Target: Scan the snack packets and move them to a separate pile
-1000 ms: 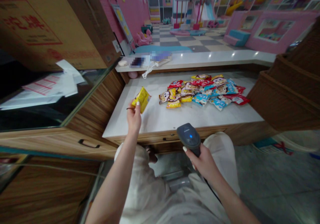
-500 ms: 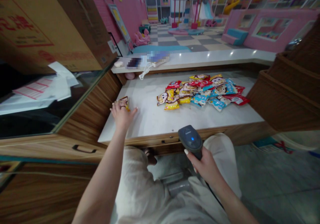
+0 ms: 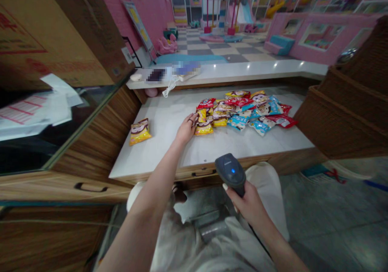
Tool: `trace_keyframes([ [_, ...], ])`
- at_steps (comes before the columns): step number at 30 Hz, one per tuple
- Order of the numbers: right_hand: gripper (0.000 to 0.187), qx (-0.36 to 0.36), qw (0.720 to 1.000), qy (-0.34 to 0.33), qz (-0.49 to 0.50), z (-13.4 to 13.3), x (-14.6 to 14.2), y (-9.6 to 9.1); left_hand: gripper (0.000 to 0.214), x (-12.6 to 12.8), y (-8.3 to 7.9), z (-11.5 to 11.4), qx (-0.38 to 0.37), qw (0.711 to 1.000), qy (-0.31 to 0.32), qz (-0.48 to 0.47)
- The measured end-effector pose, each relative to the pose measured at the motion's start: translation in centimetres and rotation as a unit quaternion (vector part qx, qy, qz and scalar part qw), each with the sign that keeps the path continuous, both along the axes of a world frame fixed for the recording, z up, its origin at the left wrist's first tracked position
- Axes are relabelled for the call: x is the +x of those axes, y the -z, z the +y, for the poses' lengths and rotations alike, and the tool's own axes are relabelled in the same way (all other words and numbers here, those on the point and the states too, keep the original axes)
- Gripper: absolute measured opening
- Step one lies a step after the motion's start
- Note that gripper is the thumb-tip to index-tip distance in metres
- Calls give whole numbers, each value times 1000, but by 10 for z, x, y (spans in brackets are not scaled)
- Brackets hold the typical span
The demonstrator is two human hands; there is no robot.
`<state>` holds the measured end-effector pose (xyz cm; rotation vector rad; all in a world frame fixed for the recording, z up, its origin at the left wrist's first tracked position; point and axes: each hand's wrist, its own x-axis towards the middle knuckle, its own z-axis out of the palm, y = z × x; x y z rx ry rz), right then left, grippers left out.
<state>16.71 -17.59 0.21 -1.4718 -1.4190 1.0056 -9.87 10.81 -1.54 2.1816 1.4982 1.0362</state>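
Right hand [image 3: 249, 201] clamped round the scanner [image 3: 229, 167], blue light [image 3: 233, 170] showing, and it's up by the near edge of the bench [image 3: 165, 152]! The long axis slants from the grip forward and a little left, the scanner's nose aimed away from the person [image 3: 182, 239], towards the bench. Over to the left hand [image 3: 188, 127]: it's at the left end of the pile [image 3: 239, 120], fingers over a yellow packet [image 3: 201, 115], though from here I can't tell whether they're closed on it. Well apart, near the bench's left edge, one lone packet [image 3: 140, 131] lies flat, yellow end towards the person, brown end away, slightly turned; it's too near square for me to call a long axis. Red and blue packets [image 3: 262, 125] crowd the pile's right side, pointing every which way.
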Motion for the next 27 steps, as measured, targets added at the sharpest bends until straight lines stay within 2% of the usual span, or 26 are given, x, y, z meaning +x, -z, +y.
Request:
trace_keyframes([
  [3, 20, -1, 1000, -4, 13, 1, -1, -5, 54, -6, 0, -11, 7, 997, -23, -80],
  [7, 18, 6, 1000, -19, 18, 2, -8, -12, 46, -18, -4, -47, 7, 972, -63, -225],
  [9, 18, 14, 999, -24, 15, 2, -12, -16, 50, -21, -6, -69, -19, 942, -65, -329],
  [12, 21, 25, 999, -31, 10, 0, -18, -21, 60, -17, -6, -99, -108, 872, -49, -475],
  [15, 23, 31, 999, -37, 7, -1, -23, -24, 59, -10, -2, -118, -177, 813, -46, -553],
  [17, 23, 30, 999, -39, 5, -1, -25, -25, 57, -5, -1, -124, -190, 793, -48, -577],
  [22, 19, 29, 999, -44, -4, 1, -33, -19, 58, -1, 0, -125, -195, 778, -48, -595],
  [27, 20, 24, 998, -63, -9, 6, -48, -22, 57, -2, 6, -124, -194, 782, -65, -588],
])
